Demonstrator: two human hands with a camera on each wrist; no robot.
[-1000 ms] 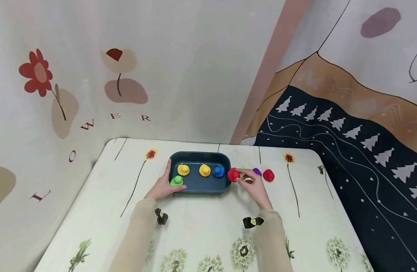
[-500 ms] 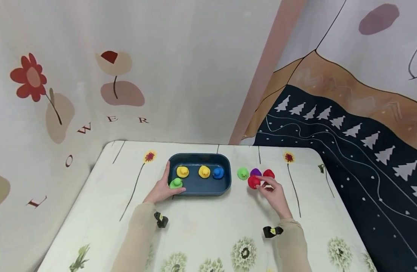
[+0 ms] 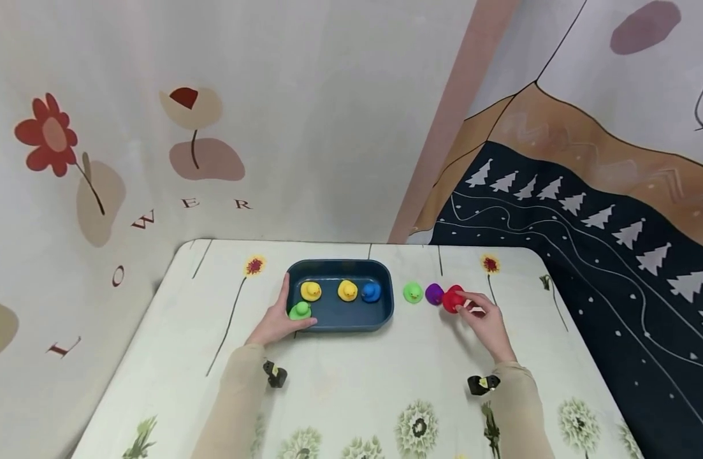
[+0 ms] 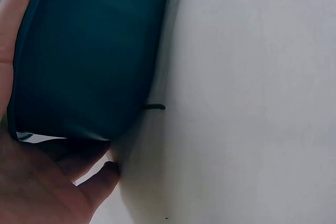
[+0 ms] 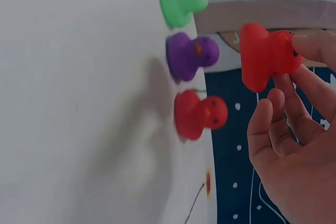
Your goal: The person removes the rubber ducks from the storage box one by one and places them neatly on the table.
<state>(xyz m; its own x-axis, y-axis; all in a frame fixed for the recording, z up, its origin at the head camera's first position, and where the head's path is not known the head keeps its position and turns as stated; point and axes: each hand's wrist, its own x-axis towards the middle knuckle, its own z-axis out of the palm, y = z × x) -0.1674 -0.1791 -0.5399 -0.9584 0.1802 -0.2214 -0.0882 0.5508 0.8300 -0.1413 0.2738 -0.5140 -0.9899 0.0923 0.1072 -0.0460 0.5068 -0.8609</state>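
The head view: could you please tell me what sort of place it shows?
Probably an indoor corner screened off for filming tabletop work: a white flower-print hanging behind the table, a navy fir-tree hanging to the right, and a black camera at each wrist.

A red duck (image 5: 268, 56) is held upright above the desk (image 3: 328, 376), its head pinched by the right grip (image 3: 489, 324). On the desk stand a light green duck (image 5: 182, 5), a purple duck (image 5: 189, 57) and a second red duck (image 5: 200, 115) in a row beside the dark blue tray (image 3: 341, 317). The left grip (image 3: 273, 323) holds the tray's left end; inside sit two yellow ducks (image 3: 311, 291), a blue duck (image 3: 371, 292) and, near-left, another green duck (image 3: 300, 310).
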